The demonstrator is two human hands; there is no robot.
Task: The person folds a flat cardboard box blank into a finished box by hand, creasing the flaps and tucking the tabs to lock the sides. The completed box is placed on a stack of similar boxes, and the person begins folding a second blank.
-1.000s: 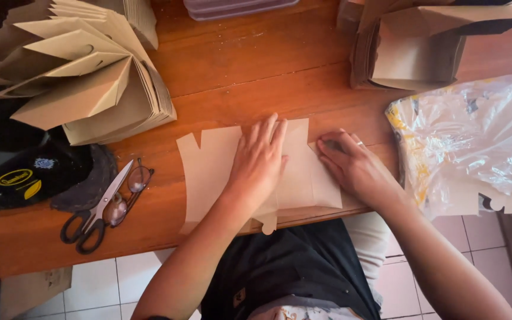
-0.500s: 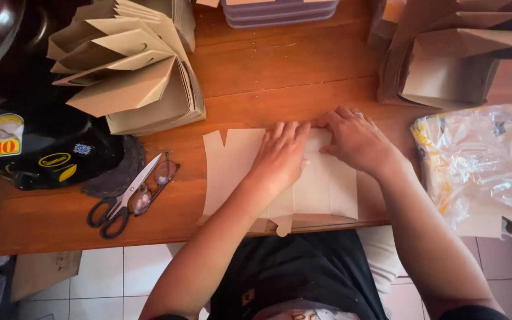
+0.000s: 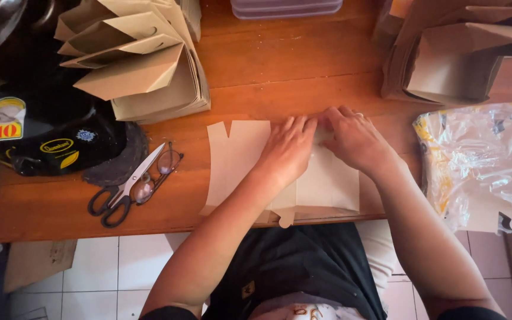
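A flat die-cut sheet of pale brown paper lies on the wooden table near its front edge. My left hand presses flat on the middle of the sheet, fingers together and pointing away from me. My right hand, with a ring on one finger, rests beside it on the sheet's far right part, fingertips touching a fold near the top edge. Both hands almost touch each other. The part of the sheet under the hands is hidden.
A stack of folded brown paper bags stands at the back left, more bags at the back right. Black-handled scissors lie over eyeglasses left of the sheet. A black helmet sits far left, a crinkled clear plastic bag right, a plastic box behind.
The view has shifted, so everything sits further right in the frame. My right hand has moved inward onto the sheet's top edge, close to my left hand, which stays pressed down.
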